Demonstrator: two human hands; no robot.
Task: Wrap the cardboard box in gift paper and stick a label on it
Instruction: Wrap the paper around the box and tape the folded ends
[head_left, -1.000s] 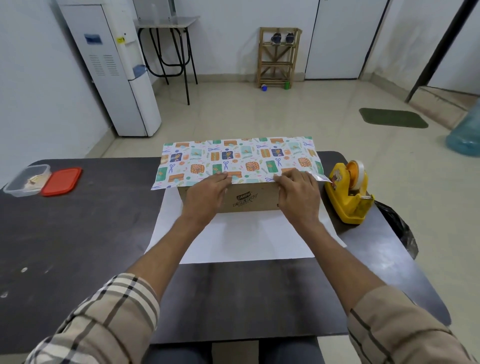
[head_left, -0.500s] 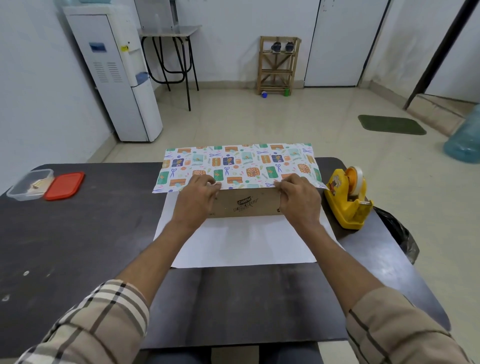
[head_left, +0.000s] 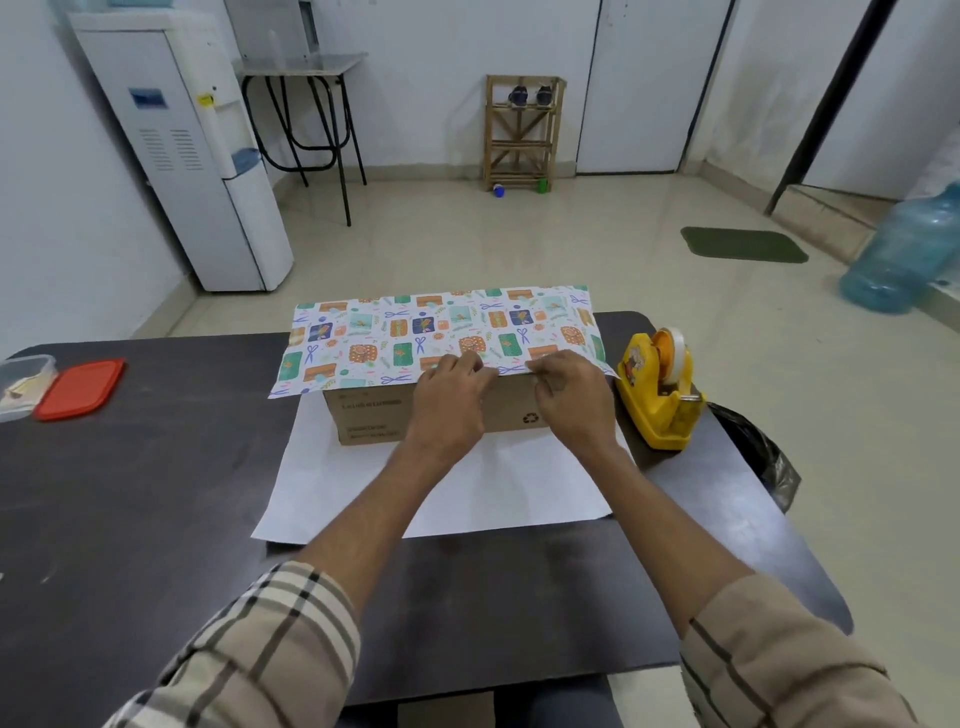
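While the left hand (head_left: 451, 402) and right hand (head_left: 571, 400) pinch the gift paper (head_left: 395, 338) over the box (head_left: 374, 415), a clear tub (head_left: 23, 382) — half out of view — holds something indistinct.

Open dark table (head_left: 156, 493) stretches left of the cardboard box (head_left: 374, 415), with only a clear container (head_left: 23, 384) and red lid (head_left: 80, 387) at the far left edge. A yellow tape dispenser (head_left: 660, 400) stands just right of the box, crowding that side. Gift paper (head_left: 389, 338) overhangs the box's left end; the left hand (head_left: 452, 400) and right hand (head_left: 574, 400) hold its near edge, side by side.
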